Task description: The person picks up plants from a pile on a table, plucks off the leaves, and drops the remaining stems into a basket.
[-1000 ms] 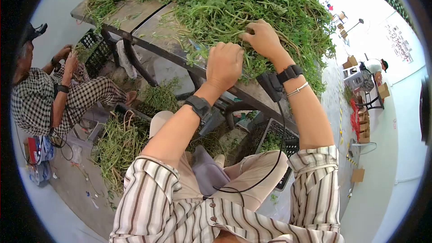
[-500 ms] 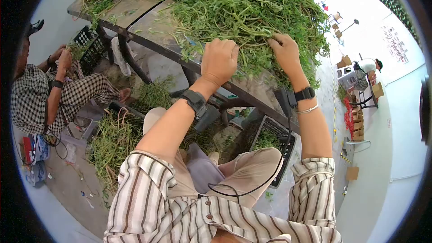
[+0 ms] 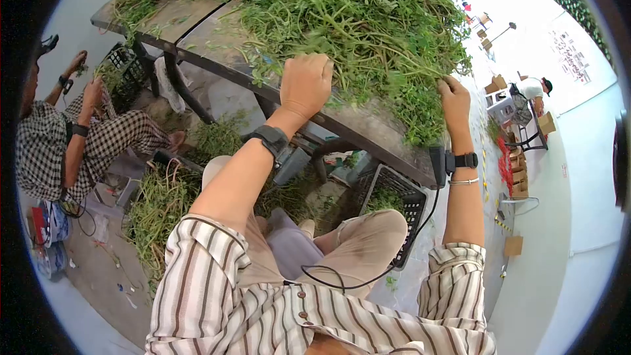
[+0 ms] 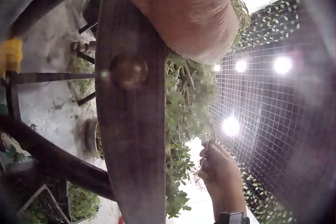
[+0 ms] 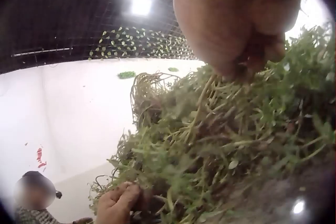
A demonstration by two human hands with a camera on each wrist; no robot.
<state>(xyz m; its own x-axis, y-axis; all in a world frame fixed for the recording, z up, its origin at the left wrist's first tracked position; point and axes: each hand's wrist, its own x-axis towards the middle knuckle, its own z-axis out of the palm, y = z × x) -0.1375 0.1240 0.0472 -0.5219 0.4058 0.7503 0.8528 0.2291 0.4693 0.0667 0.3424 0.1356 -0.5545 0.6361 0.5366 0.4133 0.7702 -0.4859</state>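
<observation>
A large heap of leafy green plants point(image 3: 368, 26) with long pale stems covers the table point(image 3: 204, 43). My left hand point(image 3: 307, 85), fingers curled, grips stems at the heap's front edge; in the right wrist view that left hand point(image 5: 118, 205) shows low beside the leaves. Farther right, my right hand point(image 3: 455, 105) pinches a stem at the heap's right side. The left wrist view shows the right hand point(image 4: 223, 174) with thumb and fingertips together on a thin stem. Close in the right wrist view, the right hand point(image 5: 236, 19) hangs over the tangled stems, its fingertips in shadow.
Under the table's front edge stands a black crate point(image 3: 411, 210) with greens inside. More cut plants point(image 3: 161, 217) lie on the floor at left, beside a seated person point(image 3: 59, 138) in checked clothes. Another person point(image 3: 536, 89) bends over near cardboard boxes point(image 3: 519, 177) at far right. A cable point(image 3: 427, 217) hangs from my right wrist.
My right hand has moved right, away from my left hand, to the heap's right side, drawing stems across. The left hand has stayed near the front edge, shifting slightly left in view.
</observation>
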